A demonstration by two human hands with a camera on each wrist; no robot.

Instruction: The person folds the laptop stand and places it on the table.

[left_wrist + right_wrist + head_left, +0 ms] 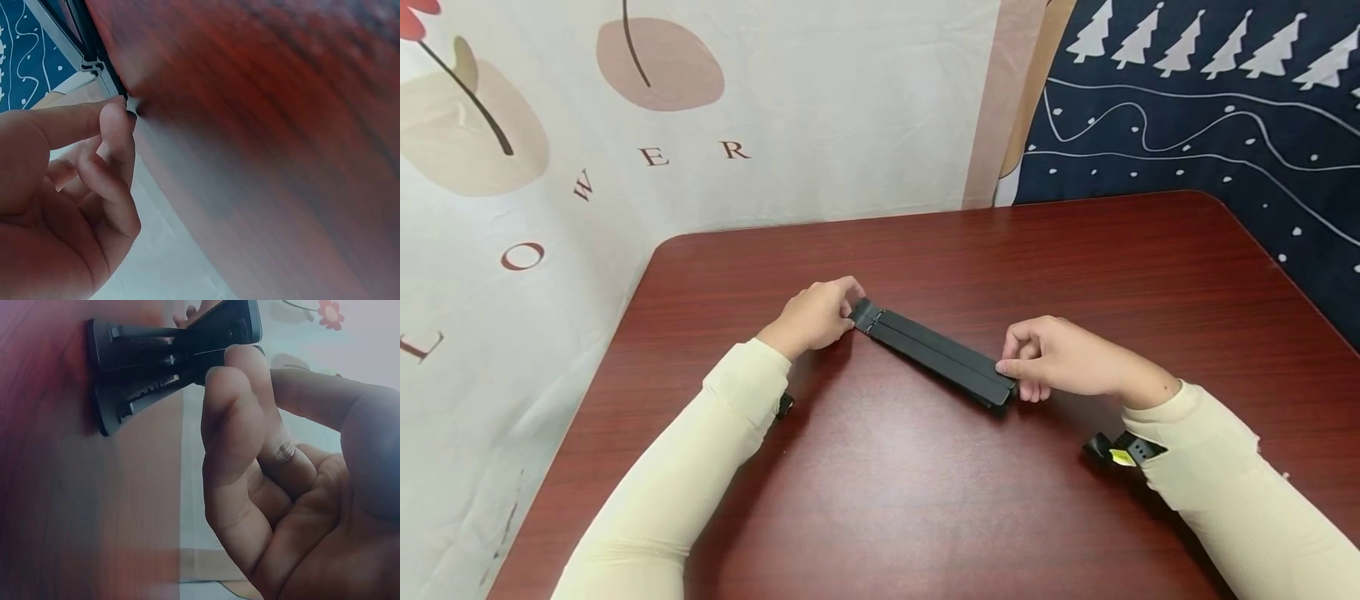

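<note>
A long black folding thing with hinged panels (pixel 936 350) lies slantwise over the table in the head view. Two narrow panels run side by side along it, and a short hinged flap (pixel 865 314) forms its far left end. My left hand (pixel 815 317) pinches that flap between thumb and fingertips. At the opposite, nearer end, my right hand (pixel 1063 357) pinches the panel edge with thumb on top. The right wrist view shows this end's flared black pieces (pixel 134 375) spread against the tabletop, with my right fingers (pixel 234 425) beside them.
The dark red wooden table (pixel 880 500) carries the black thing. A white cloth with printed letters (pixel 850 108) hangs behind and to the left. At the back right hangs a navy cloth with white trees (pixel 1180 117). Small black wrist cameras (pixel 1101 450) sit under the sleeves.
</note>
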